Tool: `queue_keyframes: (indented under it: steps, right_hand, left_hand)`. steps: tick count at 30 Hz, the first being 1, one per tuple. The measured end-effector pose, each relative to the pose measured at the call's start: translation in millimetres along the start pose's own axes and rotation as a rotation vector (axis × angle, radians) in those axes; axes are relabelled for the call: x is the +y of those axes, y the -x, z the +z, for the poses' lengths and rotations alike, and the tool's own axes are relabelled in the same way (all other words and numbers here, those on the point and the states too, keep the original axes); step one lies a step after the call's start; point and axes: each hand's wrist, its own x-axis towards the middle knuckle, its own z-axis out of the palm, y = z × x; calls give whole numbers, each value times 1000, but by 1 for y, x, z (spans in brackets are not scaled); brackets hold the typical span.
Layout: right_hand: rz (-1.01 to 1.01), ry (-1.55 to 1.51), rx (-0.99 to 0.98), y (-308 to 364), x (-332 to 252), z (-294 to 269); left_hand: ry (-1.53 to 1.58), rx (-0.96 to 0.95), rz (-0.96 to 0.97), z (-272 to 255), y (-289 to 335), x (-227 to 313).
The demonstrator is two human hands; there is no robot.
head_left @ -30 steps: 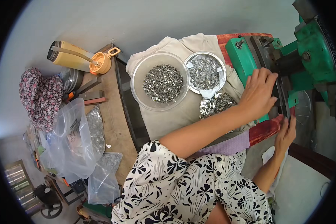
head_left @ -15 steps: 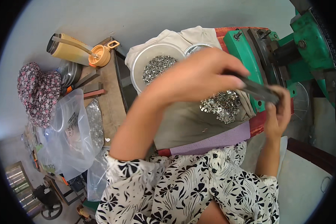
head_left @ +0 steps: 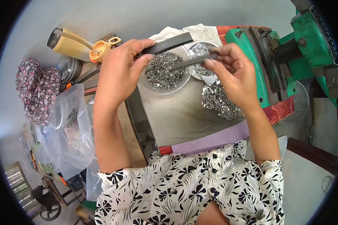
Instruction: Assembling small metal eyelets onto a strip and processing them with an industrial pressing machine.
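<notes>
Over the worktable, my left hand grips a dark grey bar with a finely toothed lower edge, thumb below and fingers above. My right hand pinches a thinner dark strip by one end. The strip's other end points left, under the bar and apart from it. Below both pieces is a clear round bowl holding many small metal pins. Behind my right fingers, a second round container holds shiny slender metal bits. A heap of small flat metal pieces lies on the cloth beneath my right wrist.
A green press machine with a green base stands at right. Grey cloth and a purple mat cover the table. Left are a yellow bottle, a floral cloth hat and a clear plastic bag.
Both hands have moved left from beside the green base to over the bowls. The dark piece held between them now shows as a bar and a strip, one in each hand.
</notes>
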Motion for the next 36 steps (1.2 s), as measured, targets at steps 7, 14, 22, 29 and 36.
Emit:
queue_keyframes:
  steps: [7,14,22,29,36]
  right_hand:
    - [210,49,-27,103,8,-85]
    - [613,164,404,187,54,-161]
    - [506,439,591,174,76,-140]
    - [37,725,165,169,36,-73]
    - [-91,773,-190,142,45,-22]
  left_hand:
    - [531,-320,-204,3,35,22]
    - [737,-950,-322,95,93,48]
    - [524,-816,-513,120,136,53]
    - [308,-626,-386,114,156,55]
    - [164,-509,-253,112,158,54]
